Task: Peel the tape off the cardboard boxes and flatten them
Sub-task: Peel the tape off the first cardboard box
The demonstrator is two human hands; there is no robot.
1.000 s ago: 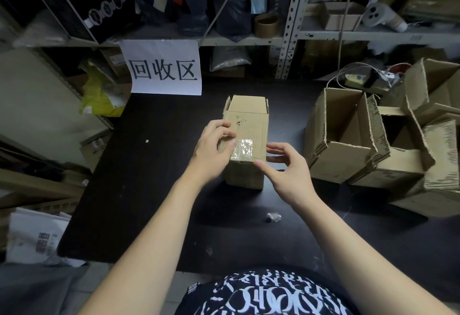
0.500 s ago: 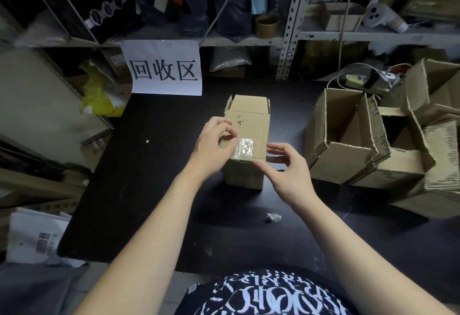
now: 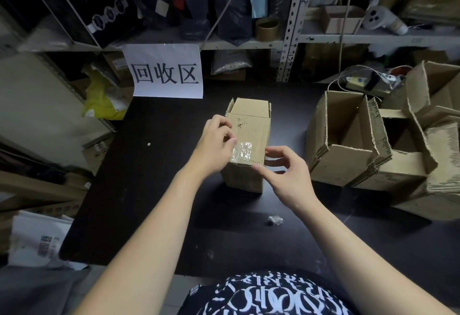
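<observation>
Lying box (image 3: pixel 251 125), long axis away, tape (image 3: pixel 242 151) nearside.

Left hand (image 3: pixel 214 146) in pinch, right hand (image 3: pixel 286 175) relaxed.

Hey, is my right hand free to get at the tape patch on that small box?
Probably yes. The right hand holds nothing and sits beside the tape on the box; only the left hand pinches its left edge.
</observation>
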